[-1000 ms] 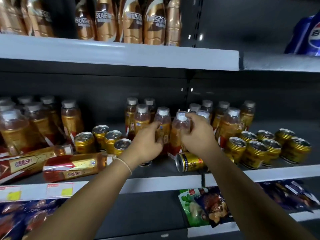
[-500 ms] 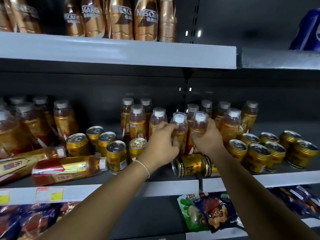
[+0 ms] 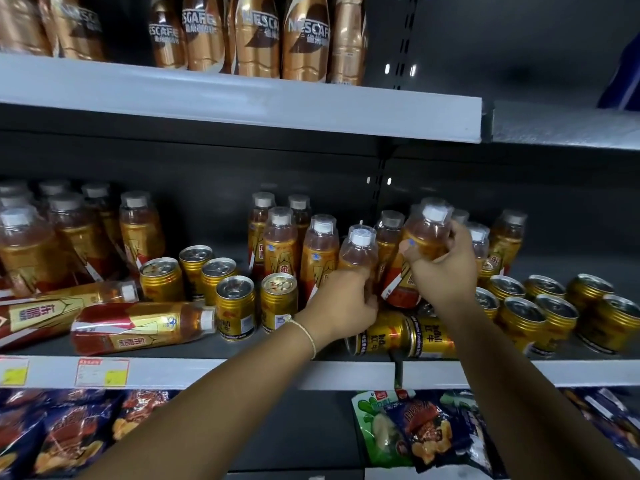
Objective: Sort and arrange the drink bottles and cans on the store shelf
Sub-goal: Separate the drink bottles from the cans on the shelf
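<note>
Lifted and tilted, one bottle (image 3: 420, 251) sits gripped in the right hand (image 3: 445, 271); left hand (image 3: 341, 303) grips another bottle (image 3: 356, 254).

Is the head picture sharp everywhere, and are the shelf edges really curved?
Head view: wide-angle bends the upper shelf edge; the tilted bottle in the right hand is slightly motion-blurred; top coffee bottles look soft; glare on can tops.
</note>
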Tool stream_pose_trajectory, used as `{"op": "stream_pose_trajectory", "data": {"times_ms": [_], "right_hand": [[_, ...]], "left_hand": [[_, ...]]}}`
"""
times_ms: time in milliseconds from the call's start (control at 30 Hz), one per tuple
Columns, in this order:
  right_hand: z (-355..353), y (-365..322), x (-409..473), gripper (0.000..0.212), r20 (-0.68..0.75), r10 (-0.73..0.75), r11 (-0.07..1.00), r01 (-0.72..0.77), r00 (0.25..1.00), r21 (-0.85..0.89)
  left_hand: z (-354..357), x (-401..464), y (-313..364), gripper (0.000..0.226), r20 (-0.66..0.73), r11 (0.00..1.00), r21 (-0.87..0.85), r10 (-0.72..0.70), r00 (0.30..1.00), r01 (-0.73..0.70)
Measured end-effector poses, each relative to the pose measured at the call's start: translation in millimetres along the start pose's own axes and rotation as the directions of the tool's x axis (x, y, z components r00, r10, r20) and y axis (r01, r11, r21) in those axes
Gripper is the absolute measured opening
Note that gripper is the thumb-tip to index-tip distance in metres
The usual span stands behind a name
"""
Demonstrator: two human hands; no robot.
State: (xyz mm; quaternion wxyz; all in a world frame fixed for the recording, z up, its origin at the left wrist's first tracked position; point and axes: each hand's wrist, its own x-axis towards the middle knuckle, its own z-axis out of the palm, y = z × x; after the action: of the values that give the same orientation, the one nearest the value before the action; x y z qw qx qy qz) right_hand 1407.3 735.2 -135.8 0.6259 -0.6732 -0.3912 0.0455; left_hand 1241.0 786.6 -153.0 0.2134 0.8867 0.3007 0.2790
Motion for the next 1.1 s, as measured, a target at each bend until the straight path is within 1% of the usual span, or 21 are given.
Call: {"op": "stream_pose_trajectory", "data": {"times_ms": [33, 100, 133, 200, 300, 400, 433, 500, 600, 667, 733, 833, 900, 1000, 1100], "right_hand": [[-5, -5, 0, 0.067, -0.004, -0.013, 0.999, 0.014, 1.000, 0.032], [-13, -15, -2, 0.064, -0.012, -0.021, 0.997, 0.022, 1.000, 0.077], [-16, -19, -5, 0.062, -0.019, -0.017, 0.995, 0.018, 1.000, 0.098], [-20, -27, -11, 0.061, -0.018, 0.001, 0.991, 0.001, 1.000, 0.136], [-17, -40, -22, 0.058, 0.027, 0.020, 0.981, -0.025, 0.999, 0.191], [-5, -51, -31, 0.055, 0.089, 0.024, 0.973, -0.043, 0.996, 0.225], [0, -54, -33, 0.057, 0.117, 0.021, 0.973, -0.048, 0.993, 0.227], [12, -60, -39, 0.065, 0.185, 0.040, 0.970, -0.083, 0.982, 0.229], [33, -71, -46, 0.058, 0.286, 0.051, 0.970, -0.115, 0.957, 0.212], [50, -82, -52, 0.053, 0.330, 0.047, 0.985, -0.099, 0.943, 0.143], [67, -93, -58, 0.052, 0.371, 0.053, 0.994, -0.085, 0.927, 0.068], [98, -108, -69, 0.059, 0.467, 0.061, 0.997, -0.073, 0.882, 0.007], [123, -120, -80, 0.067, 0.532, 0.062, 0.998, -0.060, 0.845, -0.020], [165, -141, -101, 0.074, 0.604, 0.064, 0.997, -0.078, 0.794, -0.002], [207, -165, -126, 0.075, 0.683, 0.073, 0.988, -0.144, 0.726, 0.048]], "left_hand": [[1, 1, 3, 0.015, 0.000, 1.000, 0.001, -0.006, 1.000, 0.006], [3, 3, 7, 0.042, 0.027, 0.999, -0.038, -0.015, 1.000, 0.016], [3, 2, 10, 0.054, 0.050, 0.995, -0.093, -0.020, 0.999, 0.025], [-1, -1, 16, 0.067, 0.112, 0.967, -0.244, -0.046, 0.993, 0.072], [-7, -5, 23, 0.078, 0.192, 0.890, -0.421, -0.103, 0.976, 0.177], [-12, -13, 19, 0.091, 0.253, 0.776, -0.575, -0.134, 0.958, 0.260], [-16, -18, 16, 0.090, 0.266, 0.745, -0.606, -0.141, 0.954, 0.279], [-28, -29, 8, 0.079, 0.288, 0.715, -0.630, -0.148, 0.946, 0.304], [-54, -48, -8, 0.074, 0.316, 0.704, -0.614, -0.193, 0.929, 0.356], [-76, -61, -20, 0.073, 0.347, 0.684, -0.616, -0.209, 0.914, 0.390], [-102, -76, -33, 0.066, 0.391, 0.666, -0.615, -0.208, 0.897, 0.423], [-142, -100, -54, 0.065, 0.438, 0.647, -0.603, -0.221, 0.871, 0.467], [-167, -118, -70, 0.065, 0.441, 0.651, -0.587, -0.240, 0.865, 0.480], [-207, -144, -94, 0.062, 0.403, 0.670, -0.561, -0.290, 0.868, 0.485], [-251, -170, -117, 0.061, 0.311, 0.755, -0.458, -0.359, 0.880, 0.469]]}}
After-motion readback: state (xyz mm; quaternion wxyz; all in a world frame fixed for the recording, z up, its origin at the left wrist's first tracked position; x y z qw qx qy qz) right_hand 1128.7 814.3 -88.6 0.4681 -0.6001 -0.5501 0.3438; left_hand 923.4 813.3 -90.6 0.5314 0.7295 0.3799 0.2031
